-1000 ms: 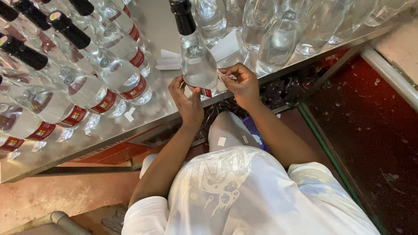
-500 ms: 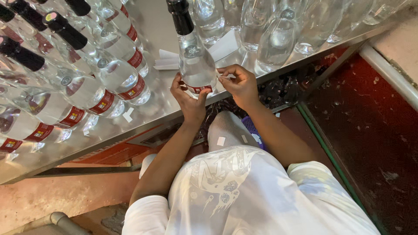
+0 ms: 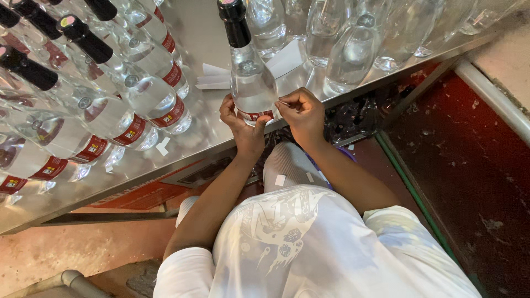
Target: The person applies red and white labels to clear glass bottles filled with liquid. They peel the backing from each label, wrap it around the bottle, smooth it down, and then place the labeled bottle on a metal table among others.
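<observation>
Between the two hands, at the near edge of the steel table [image 3: 199,38], a clear bottle [image 3: 252,83] with a black cap stands upright. The left hand [image 3: 243,129] is closed around the bottle's lower left side, thumb lying across the red label [image 3: 255,115] at its base. The right hand [image 3: 301,116] is closed at the bottle's lower right side, thumb and forefinger pinched together right at the label's edge; whether they hold the label end or only press it cannot be told.

Left of the left hand, a row of labelled bottles [image 3: 149,96] with black caps and red labels occupies the table surface, standing close together. Beyond the right hand, a group of unlabelled clear bottles [image 3: 353,55] stands near the far side, just behind the held bottle. White paper strips [image 3: 212,77] lie on the table directly behind the left hand, and a small white scrap [image 3: 163,146] lies to its left near the table edge.

Below both hands, the person's knee and white shirt fill the near view. Right of the right hand, a dark red floor [image 3: 469,165] runs beside the table frame.
</observation>
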